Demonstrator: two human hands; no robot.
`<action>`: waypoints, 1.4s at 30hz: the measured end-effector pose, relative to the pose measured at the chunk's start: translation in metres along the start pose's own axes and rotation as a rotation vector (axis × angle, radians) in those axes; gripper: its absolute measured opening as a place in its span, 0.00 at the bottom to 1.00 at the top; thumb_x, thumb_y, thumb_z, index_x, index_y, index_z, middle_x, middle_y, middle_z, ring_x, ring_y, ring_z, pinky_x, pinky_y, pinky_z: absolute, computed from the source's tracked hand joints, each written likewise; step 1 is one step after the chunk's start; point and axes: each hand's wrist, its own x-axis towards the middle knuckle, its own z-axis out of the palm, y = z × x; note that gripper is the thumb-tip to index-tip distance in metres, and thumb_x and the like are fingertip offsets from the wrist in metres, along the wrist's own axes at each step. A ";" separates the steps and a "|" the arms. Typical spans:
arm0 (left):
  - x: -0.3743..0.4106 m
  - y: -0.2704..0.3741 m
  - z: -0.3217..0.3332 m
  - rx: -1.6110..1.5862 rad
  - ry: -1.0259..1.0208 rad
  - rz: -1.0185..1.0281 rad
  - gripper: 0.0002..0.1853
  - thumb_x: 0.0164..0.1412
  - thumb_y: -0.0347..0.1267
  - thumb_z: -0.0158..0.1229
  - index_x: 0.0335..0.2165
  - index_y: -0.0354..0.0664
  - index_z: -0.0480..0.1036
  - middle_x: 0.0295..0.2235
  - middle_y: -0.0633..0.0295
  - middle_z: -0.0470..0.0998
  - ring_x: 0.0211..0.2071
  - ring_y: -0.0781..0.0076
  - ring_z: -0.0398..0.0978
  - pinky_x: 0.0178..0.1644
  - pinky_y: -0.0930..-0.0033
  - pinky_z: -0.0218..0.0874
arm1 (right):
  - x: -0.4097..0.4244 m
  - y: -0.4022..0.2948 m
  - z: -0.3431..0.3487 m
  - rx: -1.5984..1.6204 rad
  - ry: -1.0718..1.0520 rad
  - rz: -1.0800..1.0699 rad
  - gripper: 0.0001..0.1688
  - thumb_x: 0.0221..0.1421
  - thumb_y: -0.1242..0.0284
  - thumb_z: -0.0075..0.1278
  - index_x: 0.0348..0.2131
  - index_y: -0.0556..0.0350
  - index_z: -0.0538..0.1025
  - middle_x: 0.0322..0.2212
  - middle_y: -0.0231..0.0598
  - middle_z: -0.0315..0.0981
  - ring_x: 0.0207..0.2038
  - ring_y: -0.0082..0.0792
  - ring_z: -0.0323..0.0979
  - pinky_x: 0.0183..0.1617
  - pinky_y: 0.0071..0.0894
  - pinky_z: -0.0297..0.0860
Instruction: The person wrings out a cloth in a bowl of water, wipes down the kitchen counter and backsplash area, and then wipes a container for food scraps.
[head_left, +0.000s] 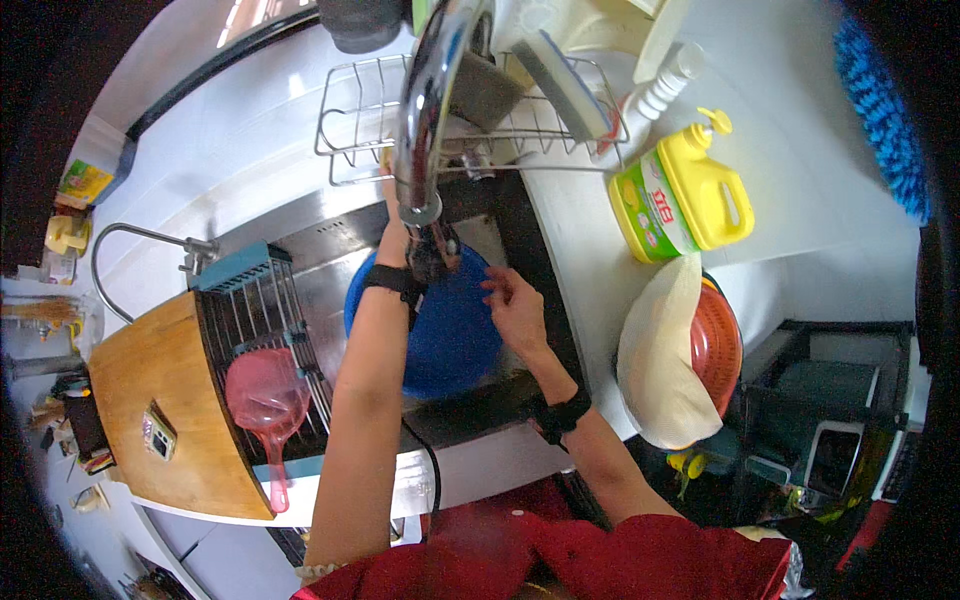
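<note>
A blue plastic basin (450, 337) sits in the dark sink (465, 427) under a chrome faucet (420, 127). My left hand (393, 236) reaches up behind the faucet, one finger extended towards the front of the wire rack (360, 120). The faucet hides much of that hand, so its grip is unclear. Over the basin's right rim, my right hand (519, 309) hangs with loosely bent fingers and nothing visible in them. Both wrists wear black bands. Sponges (562, 86) stand in the rack.
Right of the sink stand a yellow detergent jug (682, 191) and a red colander (716, 349) partly covered by a pale cloth (660, 367). At left, a pink ladle (268, 390) rests on a drain rack (259, 315) beside a wooden board (165, 405) holding a phone (159, 433).
</note>
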 end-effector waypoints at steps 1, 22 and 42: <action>0.000 -0.008 0.000 -0.373 0.015 -0.181 0.12 0.47 0.37 0.50 0.33 0.47 0.72 0.32 0.64 0.71 0.35 0.63 0.65 0.34 0.61 0.57 | -0.003 -0.003 -0.006 -0.018 0.006 0.008 0.15 0.49 0.82 0.40 0.40 0.61 0.69 0.30 0.43 0.73 0.29 0.31 0.73 0.32 0.25 0.68; -0.233 0.197 0.118 -0.485 -0.155 -0.578 0.19 0.57 0.28 0.46 0.48 0.37 0.60 0.47 0.60 0.63 0.47 0.71 0.61 0.49 0.72 0.54 | -0.067 -0.050 -0.059 0.297 0.097 -0.166 0.34 0.53 0.65 0.45 0.55 0.56 0.52 0.49 0.54 0.58 0.51 0.42 0.59 0.54 0.31 0.55; -0.253 0.188 0.008 0.125 0.287 -0.313 0.10 0.51 0.21 0.48 0.34 0.35 0.70 0.32 0.61 0.72 0.35 0.75 0.67 0.41 0.77 0.56 | 0.063 0.017 -0.048 -0.845 0.228 -0.098 0.31 0.49 0.77 0.36 0.55 0.53 0.53 0.55 0.61 0.39 0.56 0.70 0.37 0.56 0.61 0.43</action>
